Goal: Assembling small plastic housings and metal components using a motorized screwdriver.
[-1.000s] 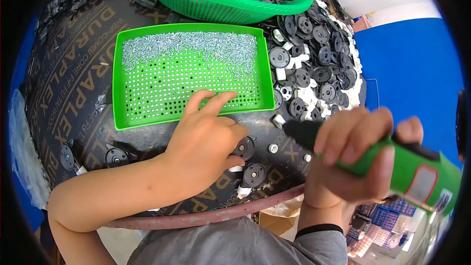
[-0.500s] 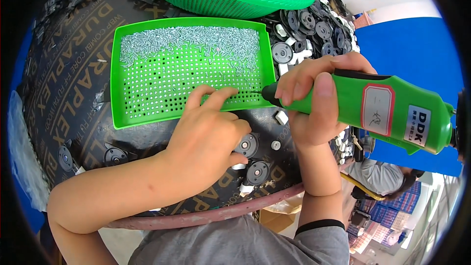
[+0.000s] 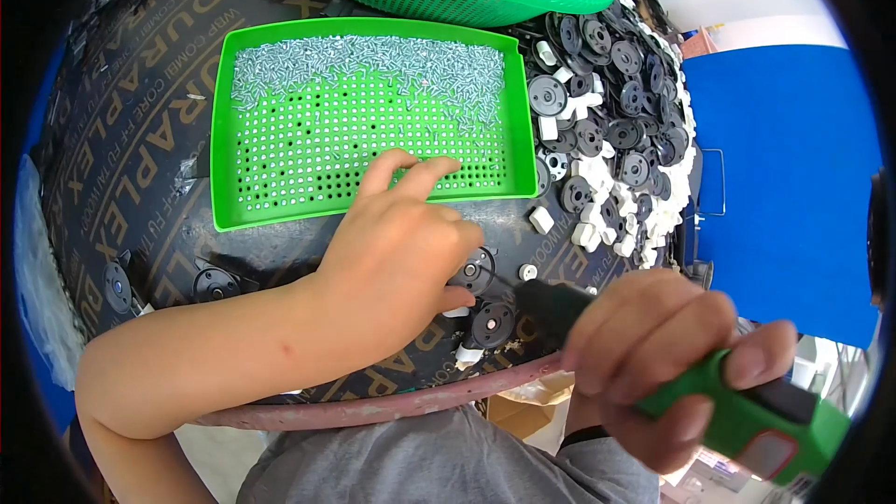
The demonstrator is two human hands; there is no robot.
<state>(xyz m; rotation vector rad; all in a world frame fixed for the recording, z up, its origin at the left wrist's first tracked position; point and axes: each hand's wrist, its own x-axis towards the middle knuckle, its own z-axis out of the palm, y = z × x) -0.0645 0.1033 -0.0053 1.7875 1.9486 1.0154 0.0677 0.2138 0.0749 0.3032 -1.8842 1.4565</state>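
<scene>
My right hand (image 3: 667, 355) is closed around a green and black electric screwdriver (image 3: 719, 406). Its thin bit points left, at a round black wheel part (image 3: 478, 259) beside my left hand; whether it touches cannot be told. My left hand (image 3: 401, 238) reaches over the near edge of a green perforated tray (image 3: 222, 149), two fingers stretched out above the holes and the thumb low by the wheel part. Many of the holes hold upright screws, and loose silver screws (image 3: 355, 56) lie heaped along the far side. Just below sits another black wheel part (image 3: 492, 325) with a white piece (image 3: 469, 355).
Behind the tray stands a green basket (image 3: 448, 0) of black parts. Black wheels (image 3: 635, 168) and white pieces (image 3: 597, 215) are piled at the right. More wheel parts (image 3: 215, 285) lie at the left, beyond my forearm. The table's reddish edge (image 3: 373, 406) runs close to my body.
My right hand has brought the screwdriver from the tray's right side down and nearer, its bit now by the wheel part. The left hand has stayed nearly in place; the view has shifted slightly.
</scene>
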